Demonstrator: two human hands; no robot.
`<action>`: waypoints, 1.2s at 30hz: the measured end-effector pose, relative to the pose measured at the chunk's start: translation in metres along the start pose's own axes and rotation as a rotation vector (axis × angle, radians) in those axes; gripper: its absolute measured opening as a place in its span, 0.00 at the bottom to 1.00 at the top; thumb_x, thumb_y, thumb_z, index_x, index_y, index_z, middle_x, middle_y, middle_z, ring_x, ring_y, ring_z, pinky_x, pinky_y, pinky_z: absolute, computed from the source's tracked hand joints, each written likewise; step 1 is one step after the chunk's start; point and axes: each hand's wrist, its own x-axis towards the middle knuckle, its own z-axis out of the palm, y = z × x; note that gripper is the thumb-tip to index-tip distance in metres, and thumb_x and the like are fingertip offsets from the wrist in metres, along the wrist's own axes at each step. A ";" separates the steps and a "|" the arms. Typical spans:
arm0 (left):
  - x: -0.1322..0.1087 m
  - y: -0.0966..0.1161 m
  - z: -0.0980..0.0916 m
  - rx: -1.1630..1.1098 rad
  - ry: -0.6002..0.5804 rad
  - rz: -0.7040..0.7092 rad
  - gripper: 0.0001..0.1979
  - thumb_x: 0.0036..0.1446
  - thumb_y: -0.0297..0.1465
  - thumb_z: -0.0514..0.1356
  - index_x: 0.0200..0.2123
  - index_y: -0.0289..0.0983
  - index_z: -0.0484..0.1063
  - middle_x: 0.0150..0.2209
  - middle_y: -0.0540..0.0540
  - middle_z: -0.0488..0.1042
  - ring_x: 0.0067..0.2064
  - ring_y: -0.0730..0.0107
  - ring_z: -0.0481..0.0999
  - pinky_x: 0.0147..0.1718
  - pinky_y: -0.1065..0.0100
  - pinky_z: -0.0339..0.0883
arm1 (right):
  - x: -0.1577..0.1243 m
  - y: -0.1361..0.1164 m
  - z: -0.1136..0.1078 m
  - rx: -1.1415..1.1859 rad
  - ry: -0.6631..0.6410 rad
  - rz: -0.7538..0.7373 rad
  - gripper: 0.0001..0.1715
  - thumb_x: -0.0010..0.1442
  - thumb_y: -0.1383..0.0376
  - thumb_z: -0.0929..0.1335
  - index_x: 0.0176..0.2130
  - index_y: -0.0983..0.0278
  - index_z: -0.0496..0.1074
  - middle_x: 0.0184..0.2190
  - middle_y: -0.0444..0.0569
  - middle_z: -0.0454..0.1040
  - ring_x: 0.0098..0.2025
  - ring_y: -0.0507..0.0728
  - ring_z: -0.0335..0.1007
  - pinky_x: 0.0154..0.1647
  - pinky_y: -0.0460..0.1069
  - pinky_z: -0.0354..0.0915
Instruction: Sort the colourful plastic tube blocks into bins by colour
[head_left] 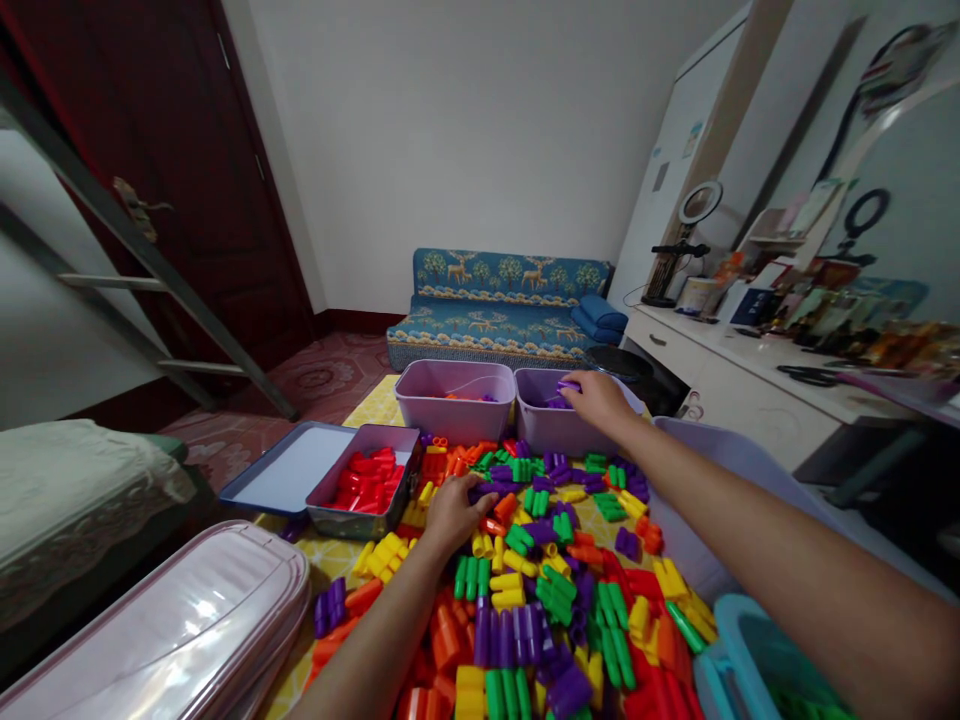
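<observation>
My right hand (598,402) is over the right-hand lilac bin (547,425), its fingers closed on a purple plastic building block (568,386). More purple pieces lie inside that bin. Down in the pile, my left hand (451,515) has thumb and index finger around another purple building block (484,490). Loose blocks in red, orange, yellow, green and purple spread around it, with joined green blocks (471,577) and purple blocks (510,636) nearer me. Red blocks (369,482) fill an open tin (352,522) left of my left hand.
A second lilac bin (454,412) holds some orange and purple pieces. Pinkish lids (187,620) are stacked at the left, near a flat tin lid (289,465). A large lilac tub (690,510) and a blue container (739,660) stand at the right. A blue sofa (499,320) is behind.
</observation>
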 end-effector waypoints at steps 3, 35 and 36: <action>0.000 -0.003 0.001 0.004 0.051 0.060 0.16 0.51 0.37 0.62 0.43 0.40 0.75 0.41 0.45 0.78 0.45 0.62 0.73 0.42 0.67 0.63 | 0.017 0.006 0.003 -0.027 0.012 0.088 0.20 0.56 0.71 0.64 0.48 0.68 0.73 0.46 0.58 0.76 0.51 0.62 0.69 0.50 0.50 0.61; 0.050 -0.010 0.003 -0.172 0.098 0.025 0.28 0.45 0.23 0.61 0.54 0.34 0.69 0.50 0.42 0.75 0.48 0.63 0.74 0.48 0.65 0.66 | -0.075 -0.085 0.132 -0.042 -0.427 0.099 0.31 0.56 0.64 0.65 0.59 0.65 0.59 0.58 0.60 0.61 0.54 0.63 0.67 0.49 0.54 0.63; 0.049 -0.013 0.004 -0.153 0.065 0.046 0.28 0.43 0.21 0.61 0.51 0.35 0.71 0.49 0.43 0.75 0.49 0.63 0.74 0.49 0.65 0.66 | -0.078 -0.086 0.134 -0.041 -0.410 0.111 0.32 0.56 0.63 0.66 0.59 0.65 0.59 0.58 0.60 0.60 0.54 0.64 0.67 0.50 0.54 0.63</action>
